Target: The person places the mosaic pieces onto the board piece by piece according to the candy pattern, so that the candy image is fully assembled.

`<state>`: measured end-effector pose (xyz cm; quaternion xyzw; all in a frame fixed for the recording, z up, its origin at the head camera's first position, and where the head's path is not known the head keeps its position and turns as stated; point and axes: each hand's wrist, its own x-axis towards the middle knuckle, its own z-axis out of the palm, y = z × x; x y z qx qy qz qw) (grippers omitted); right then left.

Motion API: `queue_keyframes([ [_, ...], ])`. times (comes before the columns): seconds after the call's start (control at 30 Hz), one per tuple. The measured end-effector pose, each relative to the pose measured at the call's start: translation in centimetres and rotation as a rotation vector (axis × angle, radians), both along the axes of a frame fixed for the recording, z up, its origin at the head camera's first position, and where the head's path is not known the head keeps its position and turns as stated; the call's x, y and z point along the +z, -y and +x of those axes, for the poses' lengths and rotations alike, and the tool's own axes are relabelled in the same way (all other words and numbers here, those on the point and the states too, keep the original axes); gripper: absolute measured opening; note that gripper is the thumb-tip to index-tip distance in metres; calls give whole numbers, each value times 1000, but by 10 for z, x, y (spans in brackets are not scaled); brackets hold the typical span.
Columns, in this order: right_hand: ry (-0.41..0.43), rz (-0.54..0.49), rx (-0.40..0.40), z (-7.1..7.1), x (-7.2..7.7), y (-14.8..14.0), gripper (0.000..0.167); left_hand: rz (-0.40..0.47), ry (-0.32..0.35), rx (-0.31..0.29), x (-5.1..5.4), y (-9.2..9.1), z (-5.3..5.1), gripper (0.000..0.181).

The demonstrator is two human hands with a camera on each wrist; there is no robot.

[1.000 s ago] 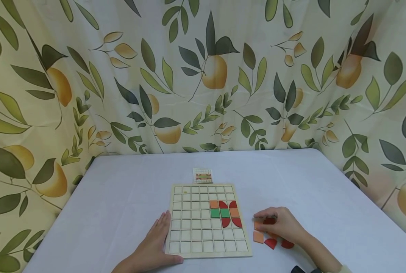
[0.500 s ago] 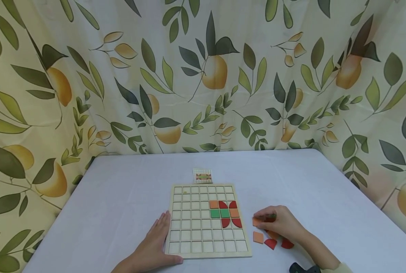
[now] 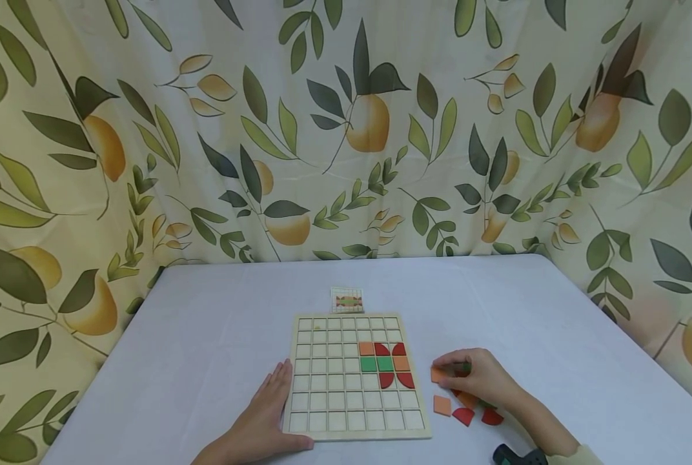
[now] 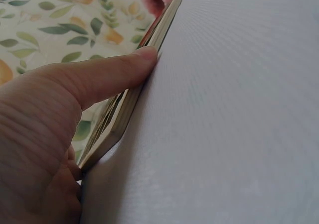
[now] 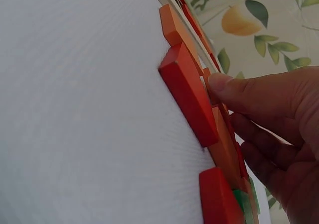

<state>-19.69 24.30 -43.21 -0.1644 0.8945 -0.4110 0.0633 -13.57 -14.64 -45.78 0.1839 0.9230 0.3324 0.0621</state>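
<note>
At lower right, the right hand (image 3: 484, 376) pinches a square orange tile (image 3: 437, 374), slightly higher than a second ago, and partly hides other tiles; a curved red wedge (image 3: 464, 416) lies below. Lower centre, the left hand (image 3: 263, 416), fingers straight, touches the gridded wooden board (image 3: 352, 436).

No words, numbers or brand names legible in any view. Nearest thing to a sign: small card (image 3: 347, 301) at the far edge of the grid board (image 3: 327, 402), printed with a gridded pattern in red, orange and green; any finer print on it too small to read.
</note>
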Motion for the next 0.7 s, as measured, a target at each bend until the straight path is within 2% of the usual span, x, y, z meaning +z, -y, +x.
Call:
queue_keyframes([
  [0.4,-8,3,-19,-1,-5,-2,27,7,-8,-4,-2,0,0,128],
  [0.7,-73,4,-4,-3,1,14,27,5,-5,1,0,-1,0,127],
])
